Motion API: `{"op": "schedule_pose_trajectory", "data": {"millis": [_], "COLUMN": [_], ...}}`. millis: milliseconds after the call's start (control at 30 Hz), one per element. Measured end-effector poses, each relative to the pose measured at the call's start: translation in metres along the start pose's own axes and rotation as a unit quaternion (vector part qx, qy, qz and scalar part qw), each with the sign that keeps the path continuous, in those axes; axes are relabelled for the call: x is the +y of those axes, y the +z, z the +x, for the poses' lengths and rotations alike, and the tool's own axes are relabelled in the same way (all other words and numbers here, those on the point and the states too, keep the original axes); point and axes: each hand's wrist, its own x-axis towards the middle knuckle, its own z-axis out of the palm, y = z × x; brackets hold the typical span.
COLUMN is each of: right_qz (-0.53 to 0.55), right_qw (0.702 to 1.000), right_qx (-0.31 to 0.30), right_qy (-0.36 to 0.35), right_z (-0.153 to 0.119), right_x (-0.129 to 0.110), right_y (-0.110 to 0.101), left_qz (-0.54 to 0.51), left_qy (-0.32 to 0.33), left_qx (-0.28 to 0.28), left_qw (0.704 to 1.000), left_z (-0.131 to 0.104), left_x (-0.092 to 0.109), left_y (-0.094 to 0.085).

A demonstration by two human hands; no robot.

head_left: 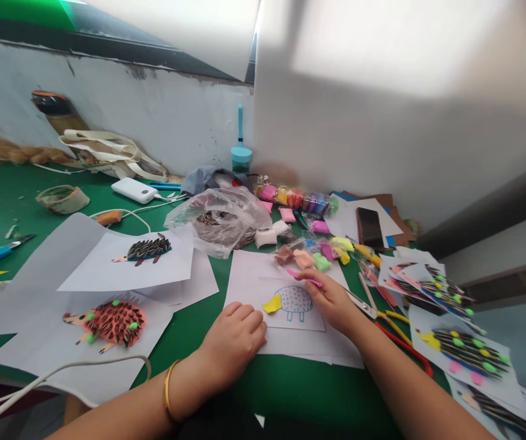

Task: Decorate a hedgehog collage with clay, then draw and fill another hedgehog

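Nearest me, left of the animal drawing (pixel 297 299) on the table (pixel 217 366), the left hand (pixel 237 339) rests with fingers curled in. The drawing's left end carries a yellow piece (pixel 272 304). At its right, the right hand (pixel 331 302) grips a pink tool (pixel 306 278). Far left of it, I can't read the tote bag's (pixel 107 150) print.

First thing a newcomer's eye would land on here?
Probably the red hedgehog picture at lower left, dotted green. Next, the blue-outlined drawing with its yellow patch, between the left hand and the right hand, which holds a pink tool. Colourful packets against the wall also stand out.
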Motion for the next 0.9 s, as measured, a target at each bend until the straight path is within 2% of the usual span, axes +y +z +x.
{"op": "schedule_pose_trajectory", "data": {"millis": [133, 267, 400, 533, 667, 767, 900], "right_qz": [-0.010, -0.007, -0.001, 0.025, 0.024, 0.024, 0.065], "right_qw": [1.000, 1.000, 0.999, 0.997, 0.998, 0.999, 0.997], "right_qx": [-0.018, -0.018, -0.034, -0.058, -0.041, -0.034, -0.033], "right_qy": [-0.018, -0.023, 0.005, 0.042, 0.037, 0.018, 0.012], "right_z": [0.009, 0.003, -0.013, -0.025, -0.024, -0.015, -0.003], "right_x": [0.006, 0.009, 0.005, -0.004, -0.012, -0.017, -0.020], "right_y": [0.004, 0.004, -0.001, -0.007, -0.010, -0.006, 0.010], "left_qz": [0.033, 0.049, 0.043, 0.031, -0.002, -0.024, -0.026], "left_qy": [0.032, 0.034, 0.013, -0.036, -0.089, -0.080, -0.068], "left_qx": [0.008, -0.001, -0.016, -0.021, -0.016, -0.003, -0.005], "left_qw": [0.999, 0.998, 0.999, 0.999, 0.996, 0.997, 0.997], "left_z": [0.006, 0.011, 0.011, 0.010, 0.010, 0.008, 0.005], "left_x": [0.001, -0.005, -0.016, -0.023, -0.015, -0.004, 0.001], "left_y": [0.005, 0.007, 0.004, 0.001, 0.002, 0.005, 0.009]}}
